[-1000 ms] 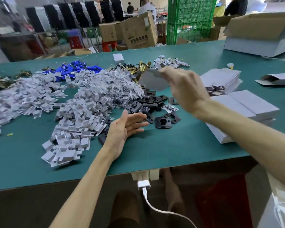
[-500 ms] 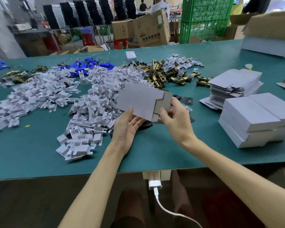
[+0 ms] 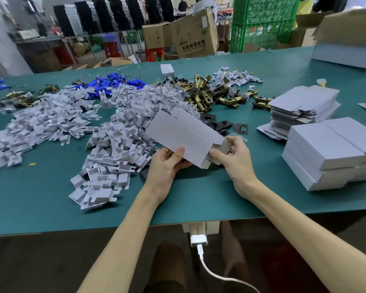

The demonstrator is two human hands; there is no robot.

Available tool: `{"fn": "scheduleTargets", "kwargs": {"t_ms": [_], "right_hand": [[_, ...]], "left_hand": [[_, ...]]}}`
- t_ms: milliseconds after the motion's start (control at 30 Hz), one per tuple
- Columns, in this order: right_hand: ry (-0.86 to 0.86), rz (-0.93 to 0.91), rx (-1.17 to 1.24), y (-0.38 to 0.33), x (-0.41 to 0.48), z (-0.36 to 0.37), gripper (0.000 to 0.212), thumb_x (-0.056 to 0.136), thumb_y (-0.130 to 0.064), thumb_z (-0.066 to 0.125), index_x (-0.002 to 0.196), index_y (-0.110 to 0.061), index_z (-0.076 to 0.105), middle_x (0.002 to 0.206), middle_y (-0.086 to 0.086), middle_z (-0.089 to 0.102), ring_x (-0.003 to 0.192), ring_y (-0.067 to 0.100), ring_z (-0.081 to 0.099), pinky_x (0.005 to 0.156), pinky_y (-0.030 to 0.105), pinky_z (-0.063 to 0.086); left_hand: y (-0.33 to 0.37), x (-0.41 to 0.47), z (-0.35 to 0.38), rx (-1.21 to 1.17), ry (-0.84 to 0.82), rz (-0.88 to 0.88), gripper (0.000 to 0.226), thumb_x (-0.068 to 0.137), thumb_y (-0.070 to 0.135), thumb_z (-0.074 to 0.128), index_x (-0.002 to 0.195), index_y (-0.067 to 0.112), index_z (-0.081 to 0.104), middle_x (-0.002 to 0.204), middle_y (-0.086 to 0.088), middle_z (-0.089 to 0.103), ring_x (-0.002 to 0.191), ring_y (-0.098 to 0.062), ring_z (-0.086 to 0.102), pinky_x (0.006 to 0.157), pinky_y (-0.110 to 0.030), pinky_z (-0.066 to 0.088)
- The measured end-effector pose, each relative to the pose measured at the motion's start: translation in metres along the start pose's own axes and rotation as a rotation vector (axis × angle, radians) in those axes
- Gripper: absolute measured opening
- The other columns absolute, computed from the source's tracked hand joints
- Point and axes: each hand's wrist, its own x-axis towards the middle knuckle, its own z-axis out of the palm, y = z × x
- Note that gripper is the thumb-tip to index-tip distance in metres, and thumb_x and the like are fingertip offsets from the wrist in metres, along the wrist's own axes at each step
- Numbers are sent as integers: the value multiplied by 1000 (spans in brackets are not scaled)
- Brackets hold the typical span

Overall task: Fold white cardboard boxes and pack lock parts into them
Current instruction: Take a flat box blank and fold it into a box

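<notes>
On the bench [image 3: 40,204], inserts [image 3: 114,149] lie at nine o'clock, latches [image 3: 205,92] at twelve. Folded boxes [image 3: 325,149] sit at three, flat blanks [image 3: 304,104] behind them.

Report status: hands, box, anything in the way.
Left hand grips white cardboard box, thumb on top; right hand holds its end flaps. Box partly folded, off the table. Nothing in the way.

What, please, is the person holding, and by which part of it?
A half-folded white cardboard box, in both hands. The left hand pinches its near long edge, thumb on top; the right hand grips the open right end at the flaps.
</notes>
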Motion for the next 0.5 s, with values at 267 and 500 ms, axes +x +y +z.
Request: {"fn": "scheduleTargets", "kwargs": {"t_ms": [267,500], "right_hand": [[-40,20,72,3,0,-3,36,86,-14,82,108,-18,54,103,11,73,74,19,70,53,27,54],[-192,120,91,-6,-5,-2,64,68,-34,88,110,-3,52,75,5,74,49,14,64,36,20,39]], "left_hand": [[0,-2,0,-16,-19,1,22,95,32,68,111,21,77,123,-13,74,112,-30,72,94,-45,61],[14,-5,3,-155,-37,-50,109,57,53,96,143,1,55,142,-20,63,131,-38,61,112,-52,49]]}}
